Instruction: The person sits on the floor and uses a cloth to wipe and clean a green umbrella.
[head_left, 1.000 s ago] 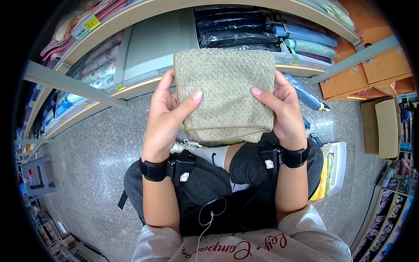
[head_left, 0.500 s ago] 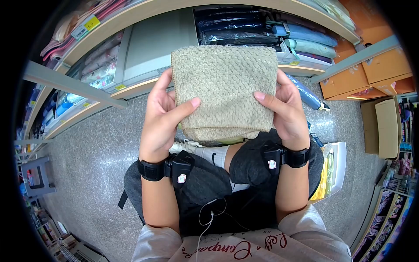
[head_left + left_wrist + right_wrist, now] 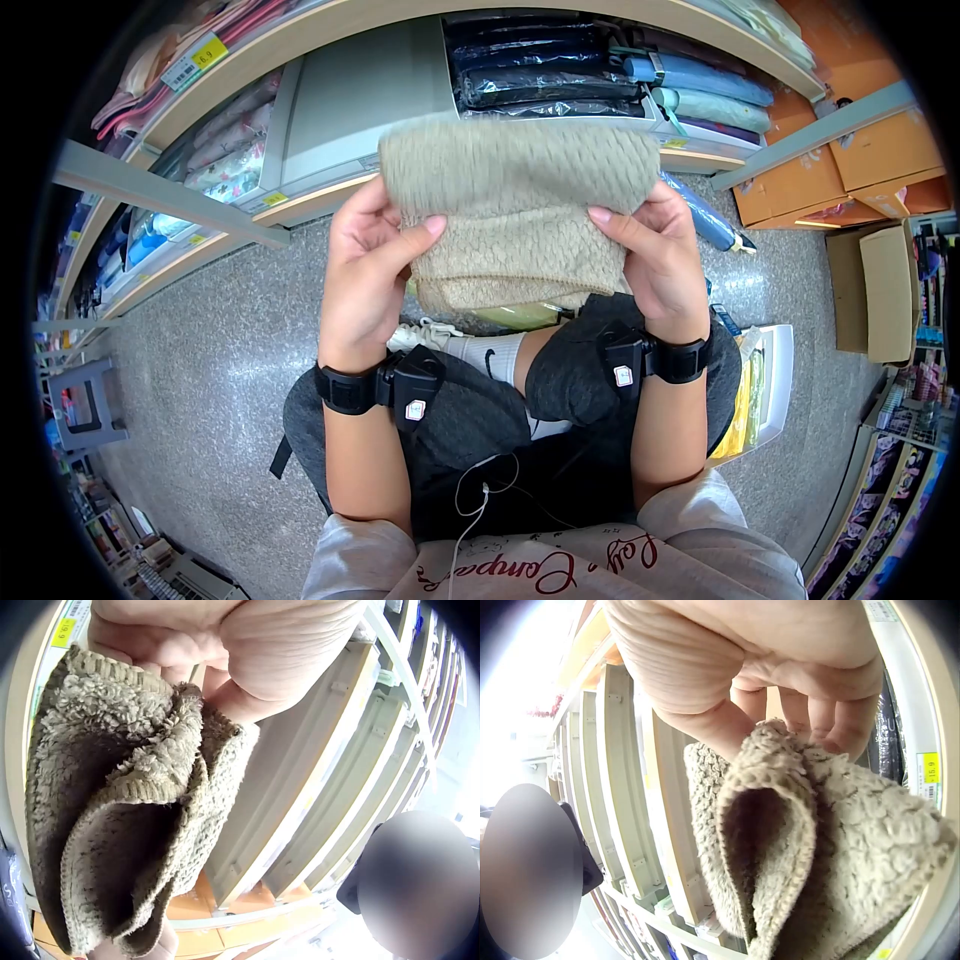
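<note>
A folded beige towel [image 3: 520, 250] with a bumpy weave and stitched edges is held up over the person's lap in the head view. The left hand [image 3: 362, 275] grips its left side, thumb on the near face and fingers behind. On the opposite side the right hand [image 3: 665, 265] pinches it the same way. The towel's far half is blurred and bends along a crease level with the thumbs. From the left wrist, the towel's layers [image 3: 105, 701] show fluffy and gaping at the side. Similar loose folds of the towel [image 3: 877, 825] hang below the right hand.
Shelves ahead hold dark plastic-wrapped packs [image 3: 550, 85] and a grey bin [image 3: 365, 95]. A blue wrapped item [image 3: 705, 215] lies on the floor. A white box [image 3: 778, 385] with yellow packs stands by the right knee, and a cardboard box [image 3: 888, 300] stands farther right.
The towel was nearly flat; its far half now bends at a crease across the middle, and its far edge sits lower. Both hands have moved slightly apart, keeping their grip.
</note>
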Demonstrator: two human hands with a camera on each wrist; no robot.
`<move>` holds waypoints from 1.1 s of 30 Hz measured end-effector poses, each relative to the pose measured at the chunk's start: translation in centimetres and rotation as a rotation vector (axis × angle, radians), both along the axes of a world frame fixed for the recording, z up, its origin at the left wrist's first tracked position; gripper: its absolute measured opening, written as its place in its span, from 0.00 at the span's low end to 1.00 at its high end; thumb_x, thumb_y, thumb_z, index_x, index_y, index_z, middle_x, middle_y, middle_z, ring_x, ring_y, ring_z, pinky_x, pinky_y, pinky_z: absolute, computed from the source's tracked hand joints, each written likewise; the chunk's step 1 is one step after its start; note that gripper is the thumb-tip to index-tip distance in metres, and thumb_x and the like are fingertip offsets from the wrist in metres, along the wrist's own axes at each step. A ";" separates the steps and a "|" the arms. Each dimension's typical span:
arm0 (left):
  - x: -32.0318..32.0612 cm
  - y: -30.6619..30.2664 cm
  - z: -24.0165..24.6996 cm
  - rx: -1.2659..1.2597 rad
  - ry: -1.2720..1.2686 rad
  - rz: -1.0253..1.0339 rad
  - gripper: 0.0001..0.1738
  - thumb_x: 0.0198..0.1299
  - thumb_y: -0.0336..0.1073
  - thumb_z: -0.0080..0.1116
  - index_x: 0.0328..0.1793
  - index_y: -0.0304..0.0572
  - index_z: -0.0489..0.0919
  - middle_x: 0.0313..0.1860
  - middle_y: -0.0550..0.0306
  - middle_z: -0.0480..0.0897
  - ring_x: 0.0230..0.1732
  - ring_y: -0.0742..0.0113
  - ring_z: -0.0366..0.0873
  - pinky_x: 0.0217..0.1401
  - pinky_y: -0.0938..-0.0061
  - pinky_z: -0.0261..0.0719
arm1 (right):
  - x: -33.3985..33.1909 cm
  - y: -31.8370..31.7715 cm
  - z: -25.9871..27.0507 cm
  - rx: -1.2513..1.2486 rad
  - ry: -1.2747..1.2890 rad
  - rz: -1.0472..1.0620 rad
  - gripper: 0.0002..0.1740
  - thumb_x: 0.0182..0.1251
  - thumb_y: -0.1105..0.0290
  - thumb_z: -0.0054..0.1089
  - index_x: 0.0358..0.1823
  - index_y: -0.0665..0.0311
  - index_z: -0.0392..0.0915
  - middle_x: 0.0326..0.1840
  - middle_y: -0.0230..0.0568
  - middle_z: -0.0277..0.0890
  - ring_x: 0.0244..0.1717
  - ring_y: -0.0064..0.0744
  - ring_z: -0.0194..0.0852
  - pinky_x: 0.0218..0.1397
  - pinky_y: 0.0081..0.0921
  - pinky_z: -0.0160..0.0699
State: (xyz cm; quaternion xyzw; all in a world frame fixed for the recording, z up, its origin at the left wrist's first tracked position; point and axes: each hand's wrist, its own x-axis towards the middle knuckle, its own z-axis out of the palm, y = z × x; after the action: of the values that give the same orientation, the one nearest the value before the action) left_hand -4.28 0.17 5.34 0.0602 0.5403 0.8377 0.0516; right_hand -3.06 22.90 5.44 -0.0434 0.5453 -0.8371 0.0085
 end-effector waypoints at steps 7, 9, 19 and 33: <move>-0.8 -1.0 -0.4 -0.046 0.085 -0.081 0.10 0.56 0.28 0.43 0.30 0.36 0.77 0.52 0.42 0.77 0.51 0.62 0.74 0.59 0.71 0.66 | -0.7 0.3 -0.9 0.131 0.174 0.021 0.24 0.36 0.93 0.37 0.30 0.70 0.81 0.48 0.46 0.76 0.54 0.36 0.71 0.61 0.27 0.61; -0.7 -0.9 0.1 -0.020 0.056 -0.063 0.09 0.57 0.29 0.41 0.30 0.38 0.74 0.54 0.39 0.76 0.52 0.59 0.74 0.59 0.70 0.67 | -0.5 0.2 -0.4 0.141 0.154 0.013 0.22 0.37 0.90 0.37 0.29 0.70 0.81 0.49 0.46 0.75 0.53 0.37 0.70 0.61 0.26 0.60; -0.5 0.1 -0.2 -0.159 0.212 0.046 0.17 0.44 0.20 0.65 0.42 0.37 0.74 0.50 0.49 0.74 0.56 0.65 0.69 0.57 0.74 0.68 | 0.1 -1.1 0.5 0.285 0.153 0.016 0.17 0.48 0.75 0.68 0.39 0.70 0.75 0.43 0.39 0.72 0.47 0.27 0.69 0.53 0.24 0.68; -0.2 0.0 -0.2 -0.055 -0.023 -0.051 0.20 0.60 0.30 0.56 0.58 0.28 0.70 0.50 0.51 0.78 0.51 0.70 0.75 0.56 0.77 0.70 | 0.5 -0.5 0.6 0.335 0.071 0.219 0.21 0.49 0.77 0.69 0.46 0.69 0.74 0.42 0.34 0.76 0.44 0.20 0.72 0.48 0.19 0.71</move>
State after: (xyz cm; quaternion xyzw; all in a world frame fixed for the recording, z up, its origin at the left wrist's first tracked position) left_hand -4.53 0.20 5.13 0.0632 0.5606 0.8217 0.0807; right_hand -2.56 22.39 6.00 -0.1299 0.6688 -0.7268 0.0873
